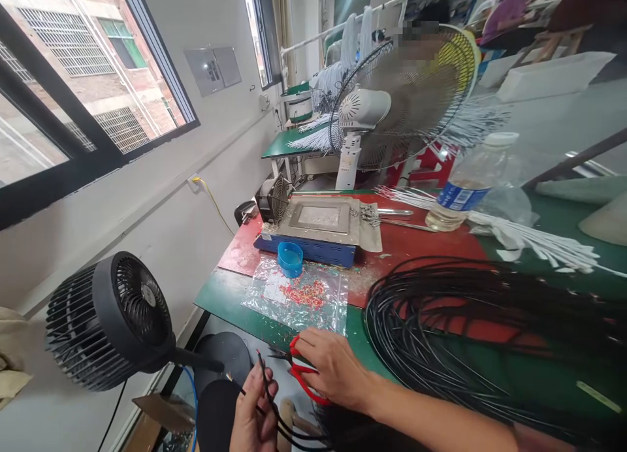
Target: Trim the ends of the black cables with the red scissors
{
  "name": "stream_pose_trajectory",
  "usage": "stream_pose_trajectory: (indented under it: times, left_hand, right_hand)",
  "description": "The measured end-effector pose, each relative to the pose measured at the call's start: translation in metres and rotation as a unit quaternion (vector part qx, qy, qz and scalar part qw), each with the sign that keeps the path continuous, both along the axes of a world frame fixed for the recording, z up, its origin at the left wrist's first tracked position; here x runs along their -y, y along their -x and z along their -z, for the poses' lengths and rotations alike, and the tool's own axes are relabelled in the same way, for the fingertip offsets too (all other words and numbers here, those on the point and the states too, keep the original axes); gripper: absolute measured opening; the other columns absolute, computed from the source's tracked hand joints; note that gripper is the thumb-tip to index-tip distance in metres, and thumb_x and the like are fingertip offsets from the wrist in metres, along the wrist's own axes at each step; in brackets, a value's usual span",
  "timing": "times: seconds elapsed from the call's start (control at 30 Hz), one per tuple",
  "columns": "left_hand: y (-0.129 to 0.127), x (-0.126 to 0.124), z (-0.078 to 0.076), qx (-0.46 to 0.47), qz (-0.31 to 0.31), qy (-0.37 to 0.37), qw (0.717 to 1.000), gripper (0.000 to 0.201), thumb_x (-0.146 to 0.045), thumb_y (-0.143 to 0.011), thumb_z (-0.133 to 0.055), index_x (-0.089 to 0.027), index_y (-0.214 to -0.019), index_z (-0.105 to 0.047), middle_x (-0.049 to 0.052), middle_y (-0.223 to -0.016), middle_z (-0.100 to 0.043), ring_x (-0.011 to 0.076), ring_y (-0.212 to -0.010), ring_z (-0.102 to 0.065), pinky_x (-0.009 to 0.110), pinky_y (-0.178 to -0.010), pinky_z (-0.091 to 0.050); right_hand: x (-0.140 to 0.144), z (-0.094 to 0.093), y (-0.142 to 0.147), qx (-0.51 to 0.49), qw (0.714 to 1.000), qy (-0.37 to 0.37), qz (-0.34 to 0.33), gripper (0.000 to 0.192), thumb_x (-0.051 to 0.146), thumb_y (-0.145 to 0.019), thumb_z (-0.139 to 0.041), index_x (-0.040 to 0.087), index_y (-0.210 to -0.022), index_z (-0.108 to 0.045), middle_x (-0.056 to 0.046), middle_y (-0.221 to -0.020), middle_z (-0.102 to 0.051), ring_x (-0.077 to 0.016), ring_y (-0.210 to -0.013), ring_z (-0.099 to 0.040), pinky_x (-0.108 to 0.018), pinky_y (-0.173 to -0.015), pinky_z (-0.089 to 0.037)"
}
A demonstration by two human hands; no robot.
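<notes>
A large coil of black cable (490, 334) lies on the green bench (220, 295), well beyond a clear bag of red beads (304, 294) and a blue cap (290, 257). At the near edge the right hand (333, 367) is closed around red-handled scissors (301, 367); the left hand (255, 416) pinches a thin black cable end (267, 387) just beside the blades. The step looks like trimming; the cut probably calls for steadying the end between the blades.

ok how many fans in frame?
3. A black fan stands lower left below the window, a large white pedestal fan beyond the bench at centre, and a small dark fan at the left end of the grey bench unit. Others may be hidden behind.
</notes>
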State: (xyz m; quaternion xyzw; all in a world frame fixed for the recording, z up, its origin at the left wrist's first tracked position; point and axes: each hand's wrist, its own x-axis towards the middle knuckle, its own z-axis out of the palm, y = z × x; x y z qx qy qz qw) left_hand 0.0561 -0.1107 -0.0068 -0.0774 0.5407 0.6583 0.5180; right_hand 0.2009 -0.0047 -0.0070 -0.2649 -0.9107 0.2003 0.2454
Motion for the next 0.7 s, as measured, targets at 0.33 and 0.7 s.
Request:
stream_pose_trajectory:
  times: [0.33, 0.7]
  left_hand:
    - [-0.011, -0.005, -0.015, 0.071, 0.088, -0.036, 0.993, 0.039, -0.025, -0.045, -0.079, -0.014, -0.079, -0.064, -0.003, -0.06, -0.061, -0.0026, -0.031, -0.035, 0.01, -0.023, -0.017]
    - [-0.019, -0.01, -0.012, 0.01, 0.051, -0.019, 0.998, 0.029, -0.017, -0.052, -0.075, -0.013, -0.079, -0.065, 0.001, -0.061, -0.061, 0.0043, -0.047, -0.052, 0.012, -0.037, -0.037]
  right_hand:
    - [0.0, 0.005, 0.0, -0.013, 0.997, -0.07, 0.011, 0.012, 0.027, -0.072, -0.062, 0.018, -0.072, -0.053, -0.001, -0.072, -0.057, -0.0143, -0.066, -0.047, -0.027, -0.055, -0.027]
    - [0.003, 0.01, 0.001, 0.002, 1.0, -0.018, 0.006, 0.01, 0.024, -0.073, -0.061, 0.018, -0.069, -0.054, 0.0, -0.066, -0.059, -0.0125, -0.061, -0.05, -0.026, -0.052, -0.024]
